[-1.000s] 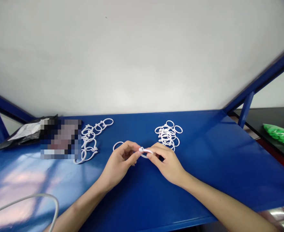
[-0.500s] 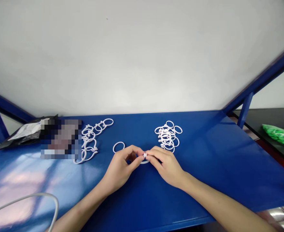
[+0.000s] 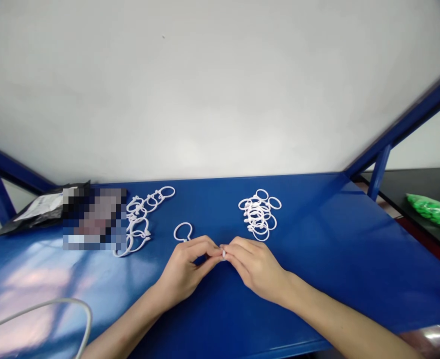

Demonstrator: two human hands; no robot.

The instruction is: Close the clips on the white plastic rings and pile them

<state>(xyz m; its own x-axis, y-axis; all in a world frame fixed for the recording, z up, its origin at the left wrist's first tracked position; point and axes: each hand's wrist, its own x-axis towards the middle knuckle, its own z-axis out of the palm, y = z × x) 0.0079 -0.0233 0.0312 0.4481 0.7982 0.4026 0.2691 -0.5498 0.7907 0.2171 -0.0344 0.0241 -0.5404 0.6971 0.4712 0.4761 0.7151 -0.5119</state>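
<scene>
With left hand (image 3: 190, 271), pinching one small white piece (image 3: 223, 255) between thumb and fingers over blue table (image 3: 298, 324); meeting it from opposite side with right hand (image 3: 259, 267), likewise pinched. Cannot tell full shape behind fingers. Observe single white ring (image 3: 183, 224) just beyond left hand; heap of white rings (image 3: 256, 217) beyond right hand; looser cluster of white rings (image 3: 139, 218) farther left, near black bag (image 3: 42, 212).

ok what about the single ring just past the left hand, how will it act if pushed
The ring will probably slide rather than roll, since it lies flat on the glossy table. It looks light, being only a thin hoop. It seems stiff rather than floppy, as its curve is even.
</scene>
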